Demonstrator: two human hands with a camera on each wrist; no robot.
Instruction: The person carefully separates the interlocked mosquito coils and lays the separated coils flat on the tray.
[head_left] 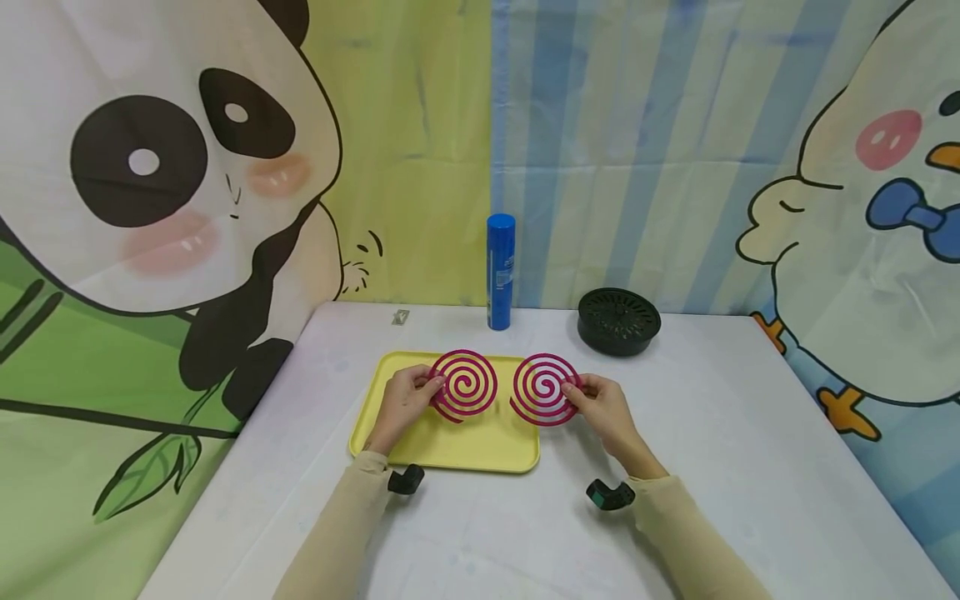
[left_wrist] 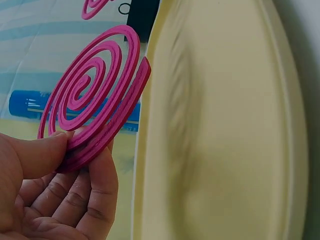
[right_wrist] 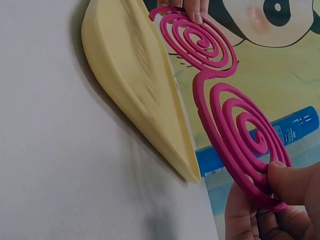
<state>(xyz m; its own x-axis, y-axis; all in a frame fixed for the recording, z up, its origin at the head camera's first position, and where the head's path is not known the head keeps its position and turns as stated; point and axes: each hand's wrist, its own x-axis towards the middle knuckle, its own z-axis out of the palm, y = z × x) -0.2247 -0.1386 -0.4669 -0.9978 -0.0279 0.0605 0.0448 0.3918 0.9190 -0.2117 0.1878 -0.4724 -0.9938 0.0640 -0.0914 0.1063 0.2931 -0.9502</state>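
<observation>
Two magenta mosquito coils are held up side by side, flat faces toward the head camera. My left hand (head_left: 405, 402) pinches the left mosquito coil (left_wrist: 141, 75) at its outer rings, thumb in front and fingers behind. On the other side, my right hand (head_left: 607, 410) grips the right mosquito coil (right_wrist: 201, 100) by its edge in the same way. In the head view a small gap separates the coils. Beneath them lies a yellow tray (head_left: 480, 457), with the left coil over it and the right coil at its right end.
Behind the tray stands a blue spray can (head_left: 500, 275). A round black container (head_left: 618, 321) with a slotted top sits at the back right. One small metal piece (head_left: 401, 317) lies near the table's back edge. Printed cloth hangs behind the white table (head_left: 720, 417).
</observation>
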